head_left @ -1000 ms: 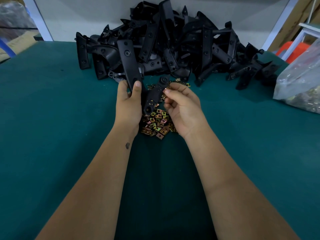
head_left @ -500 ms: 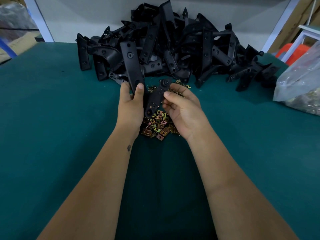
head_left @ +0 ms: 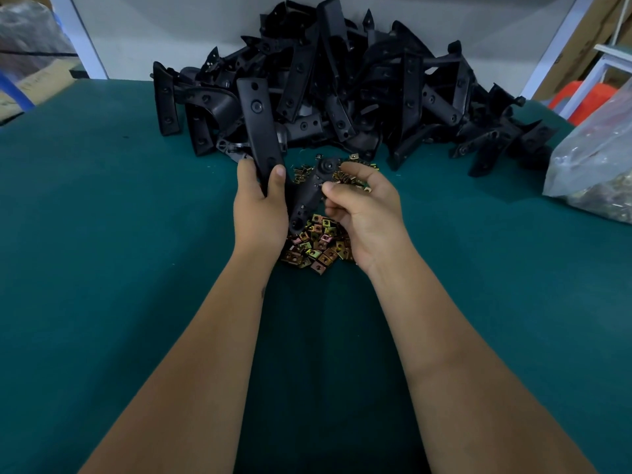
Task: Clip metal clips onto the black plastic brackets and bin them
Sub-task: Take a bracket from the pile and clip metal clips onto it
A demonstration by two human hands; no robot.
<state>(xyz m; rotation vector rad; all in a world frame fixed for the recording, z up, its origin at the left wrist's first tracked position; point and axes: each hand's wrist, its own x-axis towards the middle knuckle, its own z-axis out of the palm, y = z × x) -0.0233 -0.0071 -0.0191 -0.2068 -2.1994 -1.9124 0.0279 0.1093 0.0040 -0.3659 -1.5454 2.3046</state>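
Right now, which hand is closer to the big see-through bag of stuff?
Right. The right hand is at the table's middle, on the bag's side; the plastic bag lies at the far right edge. The left hand is further away.

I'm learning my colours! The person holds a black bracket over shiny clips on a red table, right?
Almost. The table is dark green, not red; the head view shows it. The rest holds: the left hand grips a black bracket, the right hand touches its other end, and the shiny clips lie heaped beneath.
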